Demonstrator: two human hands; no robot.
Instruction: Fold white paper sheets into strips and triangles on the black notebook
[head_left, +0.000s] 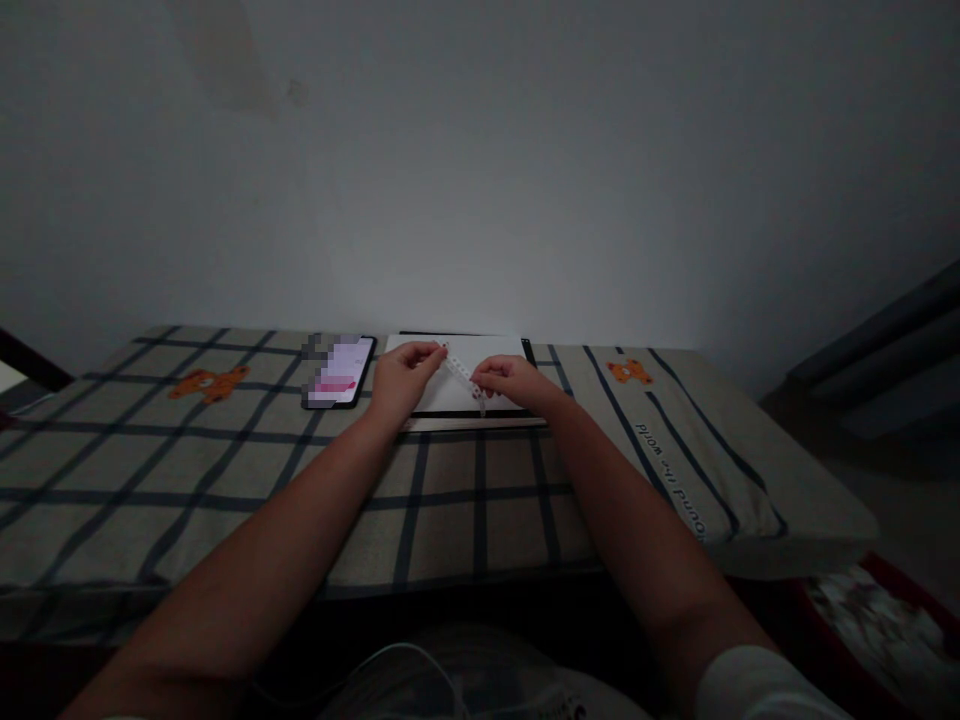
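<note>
A narrow white strip with small dark marks (460, 371) slants between my two hands, its lower end hanging down. My left hand (405, 376) pinches the upper left end between thumb and fingertips. Lower down on the right, my right hand (516, 380) has its fingers closed on the same strip. Under both hands lies a white sheet or board (491, 347) with black edges. Whether the strip is paper or plastic, I cannot make out.
A phone (364, 372) with a lit, partly blurred screen lies left of the board. Beneath is a checked tablecloth (442, 500) with orange bear prints. A pale wall (465, 180) rises behind the table. At lower right stands a red-edged bin (892, 580) with whitish contents.
</note>
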